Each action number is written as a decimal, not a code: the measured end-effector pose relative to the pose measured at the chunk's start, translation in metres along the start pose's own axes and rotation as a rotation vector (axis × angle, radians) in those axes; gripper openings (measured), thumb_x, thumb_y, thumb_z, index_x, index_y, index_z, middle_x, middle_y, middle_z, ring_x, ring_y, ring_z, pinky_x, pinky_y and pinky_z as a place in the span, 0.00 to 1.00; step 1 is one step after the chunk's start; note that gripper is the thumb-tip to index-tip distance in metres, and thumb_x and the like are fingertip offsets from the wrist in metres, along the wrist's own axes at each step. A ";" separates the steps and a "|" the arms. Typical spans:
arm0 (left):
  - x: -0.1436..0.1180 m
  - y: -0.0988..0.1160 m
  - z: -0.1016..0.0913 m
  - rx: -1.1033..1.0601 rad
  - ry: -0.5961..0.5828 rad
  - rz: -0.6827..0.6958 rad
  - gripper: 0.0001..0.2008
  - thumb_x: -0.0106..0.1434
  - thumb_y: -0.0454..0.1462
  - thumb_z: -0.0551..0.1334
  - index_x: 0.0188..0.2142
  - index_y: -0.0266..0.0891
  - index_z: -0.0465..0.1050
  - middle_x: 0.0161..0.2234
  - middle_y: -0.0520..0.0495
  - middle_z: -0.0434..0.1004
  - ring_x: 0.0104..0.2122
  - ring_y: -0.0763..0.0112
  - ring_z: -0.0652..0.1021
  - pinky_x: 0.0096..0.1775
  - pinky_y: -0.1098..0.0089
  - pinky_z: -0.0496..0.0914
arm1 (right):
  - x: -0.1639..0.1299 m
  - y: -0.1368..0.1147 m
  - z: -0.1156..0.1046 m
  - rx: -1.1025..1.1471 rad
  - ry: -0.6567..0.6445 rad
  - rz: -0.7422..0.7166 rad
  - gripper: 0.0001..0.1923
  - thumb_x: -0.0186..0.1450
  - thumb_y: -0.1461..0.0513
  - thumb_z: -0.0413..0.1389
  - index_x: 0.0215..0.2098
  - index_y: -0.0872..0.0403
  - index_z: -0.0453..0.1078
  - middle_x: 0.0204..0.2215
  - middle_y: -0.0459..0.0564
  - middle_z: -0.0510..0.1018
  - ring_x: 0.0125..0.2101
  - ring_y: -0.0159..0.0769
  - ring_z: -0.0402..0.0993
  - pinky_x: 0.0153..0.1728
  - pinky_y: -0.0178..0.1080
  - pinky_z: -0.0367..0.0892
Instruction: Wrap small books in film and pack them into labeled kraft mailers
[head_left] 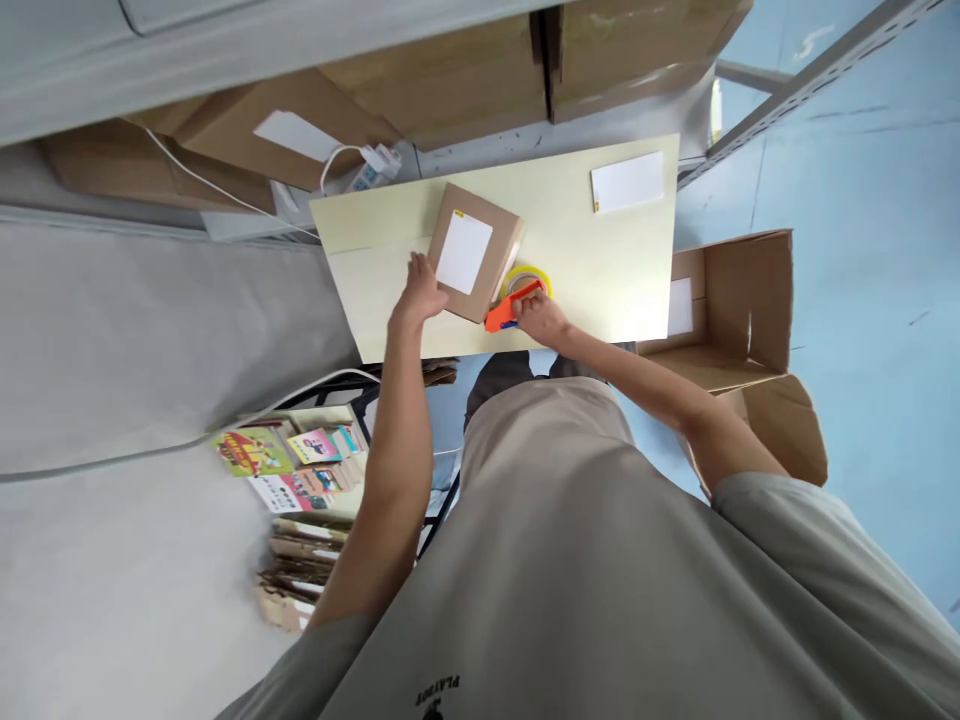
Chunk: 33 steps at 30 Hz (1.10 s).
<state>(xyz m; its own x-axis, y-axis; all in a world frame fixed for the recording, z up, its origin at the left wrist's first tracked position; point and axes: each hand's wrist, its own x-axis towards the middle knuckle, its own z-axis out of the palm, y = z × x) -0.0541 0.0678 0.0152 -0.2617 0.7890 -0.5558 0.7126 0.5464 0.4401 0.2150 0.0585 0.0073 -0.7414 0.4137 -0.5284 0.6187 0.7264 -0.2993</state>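
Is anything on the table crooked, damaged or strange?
The small box sits turned at an angle to the table edges, under the left hand. The right hand grips an orange tape dispenser beside it. Nothing looks spilled or damaged.

Two hands are in view, the left hand and the right hand. One small cardboard box lies on the one pale table, with one white label on its top. One orange tape dispenser carries one yellow-rimmed tape roll. One loose white sheet lies on the table. One open carton stands on the floor. One white power strip sits at the back. The colourful booklets and flat cardboard stacks are too many and too overlapped to count
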 end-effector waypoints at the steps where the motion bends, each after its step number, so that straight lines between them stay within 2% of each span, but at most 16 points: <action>1: 0.004 0.018 0.008 0.020 0.028 -0.063 0.53 0.66 0.40 0.72 0.83 0.25 0.55 0.85 0.22 0.49 0.86 0.36 0.49 0.84 0.42 0.44 | 0.002 -0.009 -0.001 0.029 -0.005 0.011 0.30 0.77 0.72 0.43 0.73 0.72 0.70 0.57 0.75 0.87 0.57 0.61 0.86 0.69 0.64 0.68; 4: 0.009 0.078 0.035 0.013 0.153 -0.114 0.51 0.75 0.52 0.69 0.86 0.36 0.49 0.88 0.30 0.39 0.86 0.33 0.35 0.81 0.27 0.33 | 0.007 -0.032 -0.003 0.092 -0.017 0.063 0.27 0.78 0.74 0.43 0.67 0.71 0.74 0.55 0.74 0.87 0.55 0.57 0.87 0.63 0.57 0.73; 5: 0.010 0.096 0.045 0.019 0.183 -0.118 0.54 0.74 0.58 0.69 0.86 0.37 0.48 0.88 0.29 0.36 0.85 0.29 0.31 0.79 0.22 0.32 | 0.009 -0.039 -0.003 0.104 -0.015 0.080 0.26 0.77 0.75 0.43 0.66 0.70 0.75 0.55 0.73 0.87 0.55 0.55 0.87 0.62 0.55 0.73; 7: 0.013 0.123 0.061 0.030 0.214 -0.149 0.62 0.68 0.65 0.73 0.86 0.39 0.47 0.88 0.27 0.36 0.85 0.27 0.27 0.77 0.18 0.33 | 0.014 -0.051 -0.004 0.116 -0.006 0.106 0.27 0.77 0.76 0.42 0.64 0.68 0.76 0.57 0.72 0.86 0.54 0.53 0.87 0.60 0.52 0.74; 10: 0.020 0.139 0.074 0.025 0.188 -0.151 0.66 0.64 0.66 0.75 0.87 0.43 0.46 0.87 0.28 0.41 0.85 0.29 0.30 0.79 0.21 0.38 | 0.018 -0.061 -0.003 0.131 0.018 0.134 0.27 0.77 0.77 0.40 0.63 0.69 0.76 0.57 0.74 0.85 0.54 0.53 0.86 0.60 0.53 0.73; 14: 0.023 0.139 0.075 0.024 0.120 -0.129 0.64 0.66 0.65 0.74 0.88 0.49 0.42 0.88 0.32 0.42 0.86 0.31 0.33 0.79 0.21 0.39 | 0.009 -0.055 0.005 0.168 0.061 0.171 0.25 0.79 0.75 0.40 0.64 0.71 0.73 0.54 0.74 0.86 0.54 0.53 0.86 0.64 0.54 0.71; 17: 0.020 0.146 0.076 0.059 0.150 -0.181 0.65 0.66 0.64 0.74 0.88 0.47 0.42 0.87 0.30 0.42 0.86 0.30 0.31 0.78 0.19 0.37 | -0.008 -0.039 0.016 0.180 0.064 0.172 0.21 0.84 0.66 0.43 0.65 0.71 0.70 0.53 0.75 0.86 0.55 0.55 0.84 0.68 0.55 0.69; 20: 0.019 0.157 0.082 0.074 0.208 -0.265 0.61 0.68 0.63 0.73 0.87 0.48 0.45 0.87 0.30 0.43 0.86 0.30 0.33 0.77 0.16 0.38 | -0.027 -0.023 0.026 0.166 0.052 0.162 0.22 0.86 0.60 0.44 0.67 0.71 0.67 0.55 0.76 0.85 0.56 0.56 0.84 0.70 0.56 0.67; 23: 0.023 0.163 0.092 -0.015 0.129 -0.271 0.50 0.75 0.63 0.65 0.86 0.51 0.50 0.88 0.36 0.45 0.86 0.31 0.34 0.76 0.13 0.38 | -0.046 -0.009 0.033 0.158 0.044 0.160 0.23 0.86 0.61 0.44 0.68 0.71 0.67 0.55 0.76 0.85 0.56 0.57 0.84 0.71 0.57 0.68; 25: 0.027 0.162 0.097 -0.071 0.067 -0.240 0.46 0.78 0.61 0.62 0.86 0.49 0.52 0.87 0.37 0.46 0.86 0.30 0.33 0.75 0.13 0.36 | -0.063 0.006 0.038 0.145 0.045 0.193 0.22 0.85 0.64 0.44 0.67 0.71 0.68 0.54 0.76 0.86 0.54 0.56 0.85 0.71 0.57 0.68; 28: 0.030 0.159 0.102 -0.121 0.112 -0.192 0.47 0.77 0.59 0.66 0.85 0.43 0.53 0.87 0.33 0.47 0.85 0.28 0.30 0.76 0.14 0.37 | -0.099 0.048 0.045 0.086 0.056 0.302 0.23 0.84 0.65 0.44 0.67 0.73 0.69 0.53 0.77 0.86 0.52 0.56 0.85 0.71 0.57 0.68; 31: 0.029 0.158 0.102 -0.182 0.156 -0.120 0.46 0.77 0.56 0.69 0.83 0.38 0.58 0.87 0.31 0.45 0.84 0.25 0.27 0.77 0.17 0.37 | -0.130 0.101 0.048 0.022 0.099 0.446 0.30 0.87 0.54 0.41 0.65 0.74 0.69 0.49 0.77 0.86 0.49 0.57 0.86 0.67 0.59 0.70; 33: 0.026 0.158 0.100 -0.186 0.148 -0.097 0.45 0.76 0.53 0.70 0.83 0.38 0.58 0.87 0.32 0.45 0.84 0.25 0.27 0.77 0.18 0.36 | -0.135 0.129 0.045 0.002 0.171 0.513 0.35 0.88 0.50 0.36 0.63 0.73 0.70 0.46 0.74 0.86 0.48 0.56 0.86 0.65 0.59 0.71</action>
<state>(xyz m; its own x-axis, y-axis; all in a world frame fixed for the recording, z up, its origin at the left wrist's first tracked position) 0.1170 0.1465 -0.0007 -0.4250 0.7554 -0.4988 0.5507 0.6531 0.5197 0.4064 0.0715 0.0040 -0.3759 0.7985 -0.4702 0.9126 0.4071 -0.0382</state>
